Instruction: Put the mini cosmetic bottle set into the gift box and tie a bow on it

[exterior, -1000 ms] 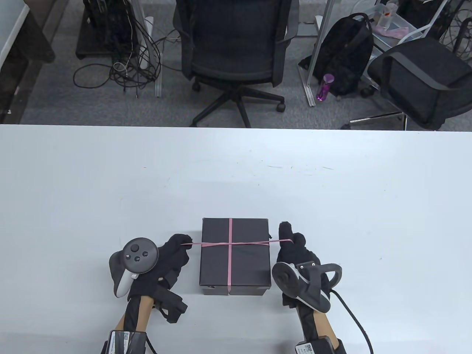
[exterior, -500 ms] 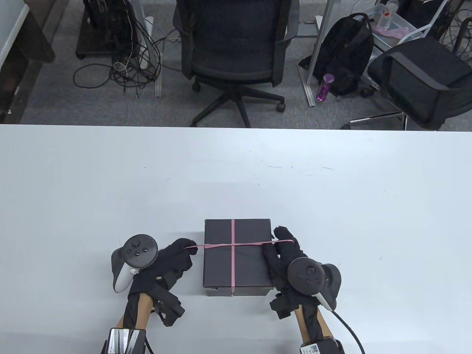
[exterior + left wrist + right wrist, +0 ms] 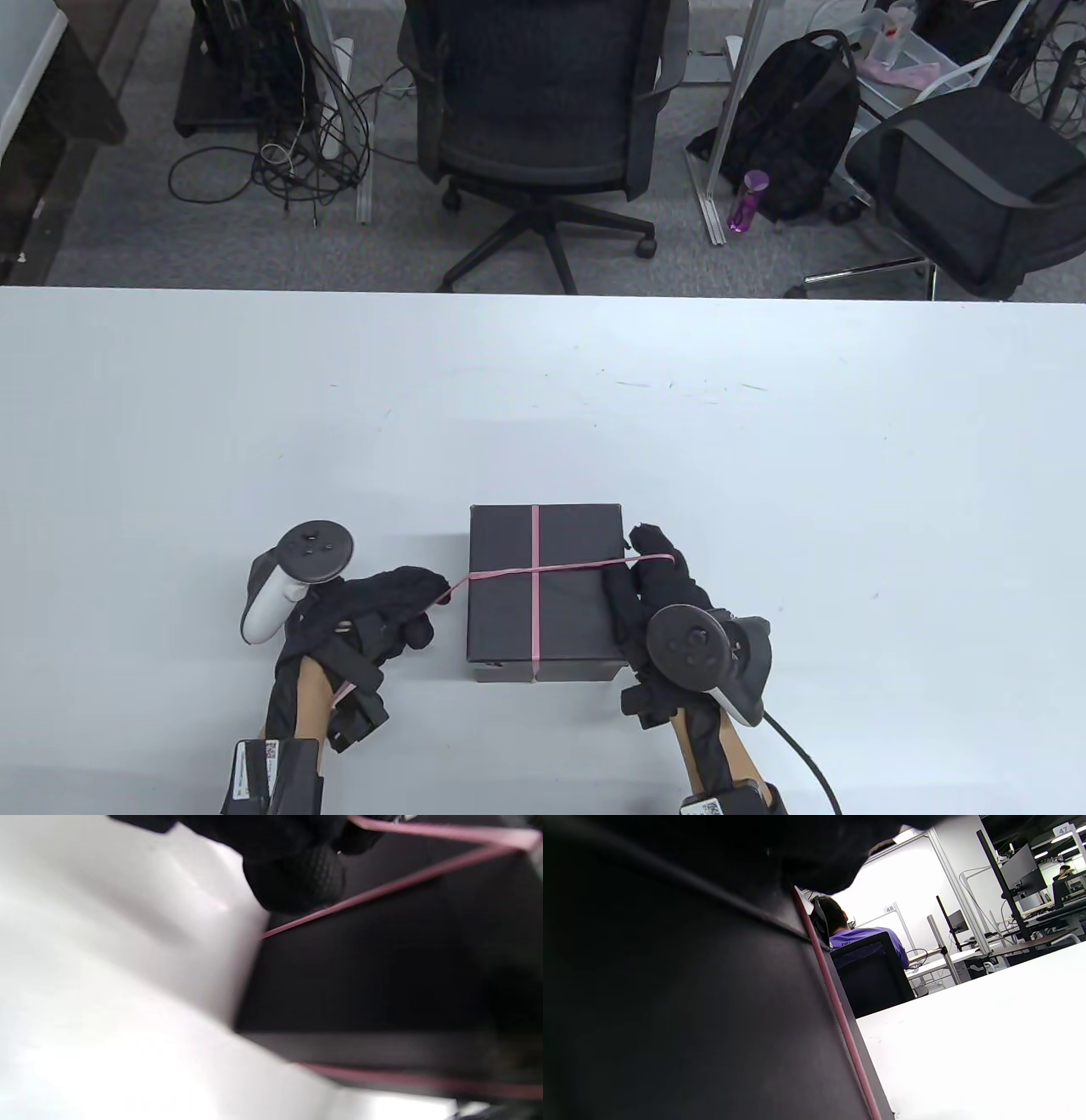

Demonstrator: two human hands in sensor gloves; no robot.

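1. gift box [image 3: 543, 586] – black, lid on, sits on the white table [image 3: 543, 407] near its front edge, btwn both hands
2. pink ribbon [image 3: 534, 570] crosses the lid
3. left hand [image 3: 373, 607] pinches the ribbon's left end, just beside the box
4. right hand [image 3: 653, 586] grips the right end, fingers resting on the lid's right edge

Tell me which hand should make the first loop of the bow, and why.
Probably the left hand: it pinches a free end of the thin pink ribbon beside the closed black rectangular gift box. The right hand rests on the lid's right edge, holding the other end and steadying the box.
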